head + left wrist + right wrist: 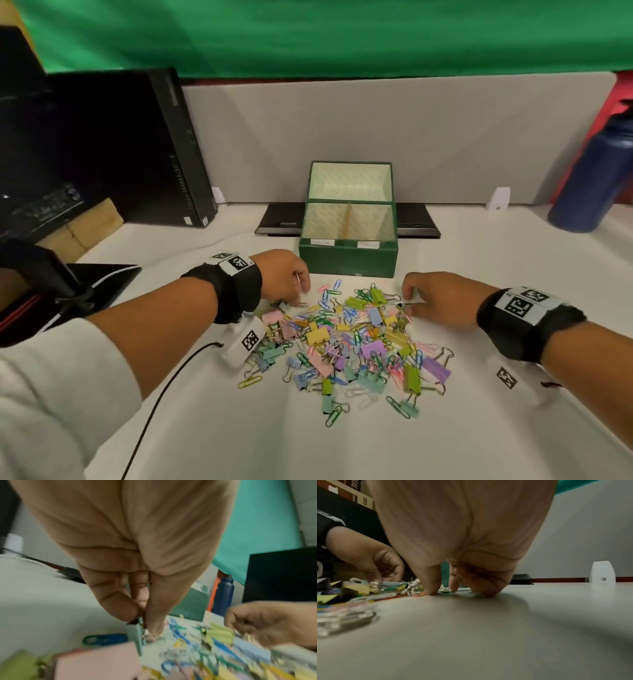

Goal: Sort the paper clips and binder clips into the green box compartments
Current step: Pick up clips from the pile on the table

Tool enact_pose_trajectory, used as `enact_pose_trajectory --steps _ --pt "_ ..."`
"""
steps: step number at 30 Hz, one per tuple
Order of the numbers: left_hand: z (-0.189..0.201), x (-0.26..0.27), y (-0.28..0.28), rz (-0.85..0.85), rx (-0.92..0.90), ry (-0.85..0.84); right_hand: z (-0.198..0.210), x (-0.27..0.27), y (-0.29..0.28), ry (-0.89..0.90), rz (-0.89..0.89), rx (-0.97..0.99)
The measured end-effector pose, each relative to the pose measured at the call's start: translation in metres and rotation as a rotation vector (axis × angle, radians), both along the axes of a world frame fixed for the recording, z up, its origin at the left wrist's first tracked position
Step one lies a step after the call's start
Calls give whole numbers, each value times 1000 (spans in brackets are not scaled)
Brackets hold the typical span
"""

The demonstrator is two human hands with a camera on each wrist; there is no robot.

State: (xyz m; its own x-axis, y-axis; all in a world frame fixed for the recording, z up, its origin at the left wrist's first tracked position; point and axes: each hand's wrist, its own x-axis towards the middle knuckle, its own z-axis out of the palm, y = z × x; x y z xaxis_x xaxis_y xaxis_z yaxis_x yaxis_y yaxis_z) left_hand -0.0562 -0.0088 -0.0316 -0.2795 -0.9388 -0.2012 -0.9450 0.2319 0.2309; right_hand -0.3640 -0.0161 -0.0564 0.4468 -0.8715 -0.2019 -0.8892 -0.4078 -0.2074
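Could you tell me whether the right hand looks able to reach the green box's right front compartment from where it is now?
Probably yes: the right hand rests just in front of the green box, whose top is open, and nothing stands between them.

One open green cardboard box (347, 262) stands on the white table (479, 428), showing two front compartments and one larger back section. One heap of pastel folding binder clips and coloured wire paper clips (346, 346) lies before it, too many and too tangled to count. One dark blue metal bottle (594, 171) stands at the right, and two hands are in view.
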Motion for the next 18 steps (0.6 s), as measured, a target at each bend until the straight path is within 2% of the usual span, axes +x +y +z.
enact_pose_trajectory --steps 2,7,9,11,14,16,18 --pt "7 13 2 104 12 163 2 3 2 -21 -9 -3" --pt "24 44 12 461 217 838 3 5 4 9 -39 6" --pt "24 52 15 519 276 974 3 4 4 33 -37 4" --pt "22 55 15 529 297 960 5 4 5 21 -63 -16" --pt "19 52 16 464 361 761 12 4 7 -68 -119 -65" --pt "21 44 17 335 365 507 15 3 8 -138 -134 -89" --pt "22 32 17 183 219 169 18 1 10 -187 -142 -104"
